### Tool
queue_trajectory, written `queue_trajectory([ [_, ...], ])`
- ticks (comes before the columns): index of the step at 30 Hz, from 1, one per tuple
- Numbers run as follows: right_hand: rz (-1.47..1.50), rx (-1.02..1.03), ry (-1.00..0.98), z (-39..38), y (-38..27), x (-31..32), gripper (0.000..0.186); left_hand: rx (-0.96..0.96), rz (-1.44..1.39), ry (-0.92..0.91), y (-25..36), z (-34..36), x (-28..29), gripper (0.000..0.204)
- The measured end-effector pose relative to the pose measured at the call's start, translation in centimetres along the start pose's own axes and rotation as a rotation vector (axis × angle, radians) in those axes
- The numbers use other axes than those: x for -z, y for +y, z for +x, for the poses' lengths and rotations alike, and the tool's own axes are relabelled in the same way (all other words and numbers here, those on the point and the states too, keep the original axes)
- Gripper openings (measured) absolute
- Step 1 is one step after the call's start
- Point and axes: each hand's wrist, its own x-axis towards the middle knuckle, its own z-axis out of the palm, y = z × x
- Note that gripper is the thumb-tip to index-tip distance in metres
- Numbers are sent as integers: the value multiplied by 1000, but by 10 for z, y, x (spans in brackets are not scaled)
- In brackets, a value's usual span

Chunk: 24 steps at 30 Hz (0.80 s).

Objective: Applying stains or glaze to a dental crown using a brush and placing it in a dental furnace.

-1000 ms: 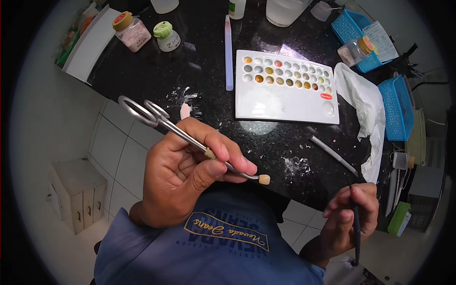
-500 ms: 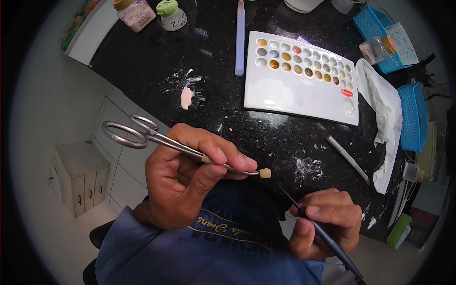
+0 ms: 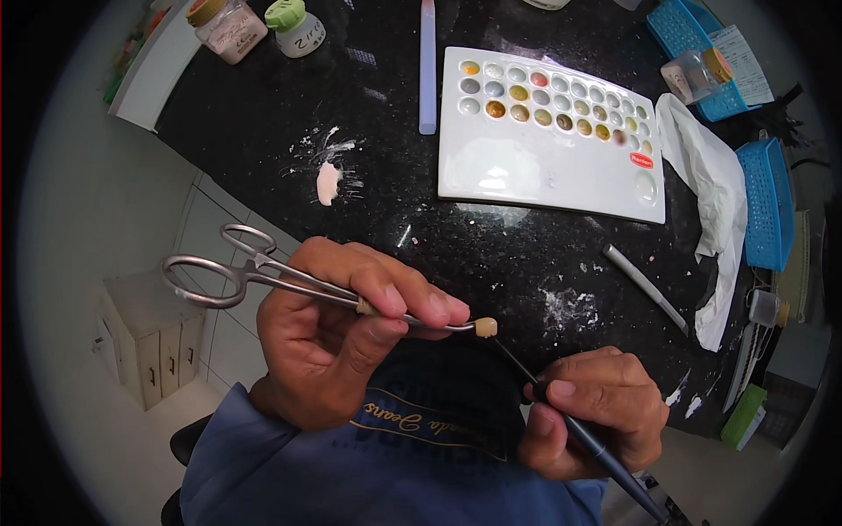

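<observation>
My left hand (image 3: 338,351) grips steel scissor-handled forceps (image 3: 224,279), their rings pointing up-left and their curved tip holding a small cream-yellow tooth-shaped piece (image 3: 486,326). My right hand (image 3: 596,412) holds a dark slim-handled tool (image 3: 605,460); its thin point reaches up-left to just beside or against the small piece, contact unclear. Above the hands lies a white palette (image 3: 548,171) with rows of coloured wells. A smear of pale pink paste (image 3: 328,184) is on the black worktop (image 3: 254,149), left of the palette.
A lilac stick (image 3: 428,79) stands left of the palette. Two lidded jars (image 3: 230,35) are at the back left. On the right are blue baskets (image 3: 765,206), crumpled white paper (image 3: 706,193), a grey rod (image 3: 645,289) and a green box (image 3: 743,416). A small cabinet (image 3: 149,342) stands below left.
My right hand has moved leftward, tilting the dark tool so its point meets or nears the small piece. The forceps in my left hand have tipped flatter, rings swinging left and down.
</observation>
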Motion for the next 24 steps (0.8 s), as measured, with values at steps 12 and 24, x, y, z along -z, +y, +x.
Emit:
queue_trajectory([
  [12, -6, 7, 27, -1, -1, -2, 21, -5, 17, -4, 0, 0, 0, 13],
  [24, 36, -129, 87, 1, -4, 0, 30, -10, 12, -24, 0, 0, 2, 13],
])
